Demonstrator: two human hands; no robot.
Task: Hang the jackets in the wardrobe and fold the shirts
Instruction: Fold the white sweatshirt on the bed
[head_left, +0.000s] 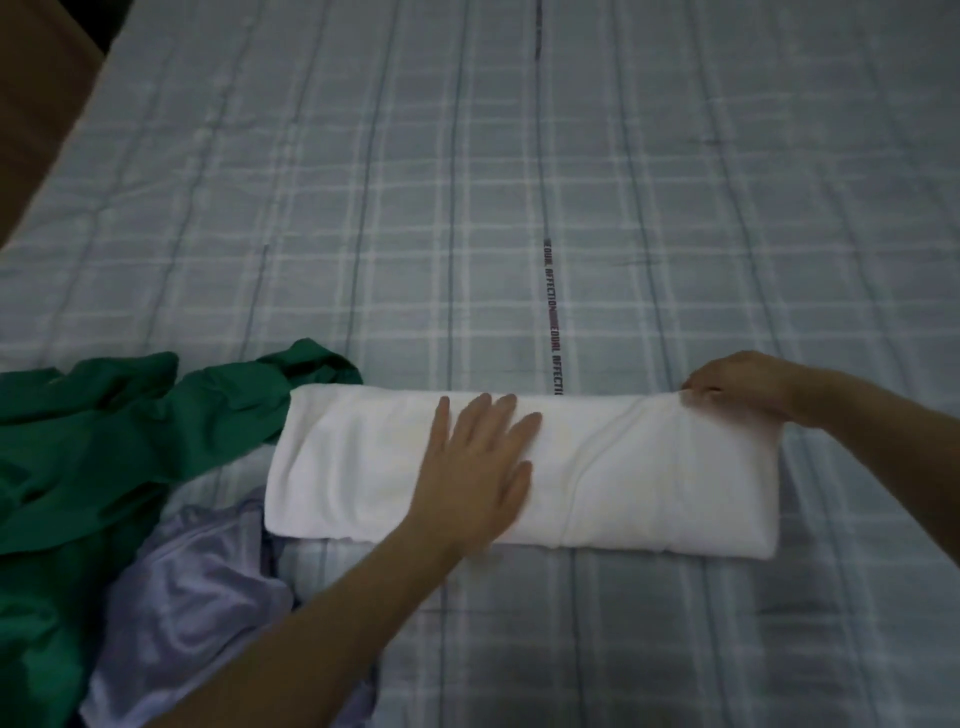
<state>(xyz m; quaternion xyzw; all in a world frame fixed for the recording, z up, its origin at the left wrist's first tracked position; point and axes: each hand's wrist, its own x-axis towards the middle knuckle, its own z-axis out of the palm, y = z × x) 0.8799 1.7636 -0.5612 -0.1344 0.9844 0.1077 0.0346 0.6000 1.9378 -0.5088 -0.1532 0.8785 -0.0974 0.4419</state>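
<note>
On the bed (675, 208) the white shirt (623, 478) lies folded into a long band, left hand (472, 467) flat on it, right hand (737, 384) pinching its far corner; green (104, 441) and lilac garments (197, 597) wait unfolded.

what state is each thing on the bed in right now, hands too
white shirt: folded into a long flat strip, lying on the bed
left hand: flat on the shirt's middle, fingers straight
right hand: pinching the shirt's far right corner
green garment: unfolded, crumpled in a heap
lilac garment: unfolded, bunched up
checked bedcover: spread flat under everything
</note>
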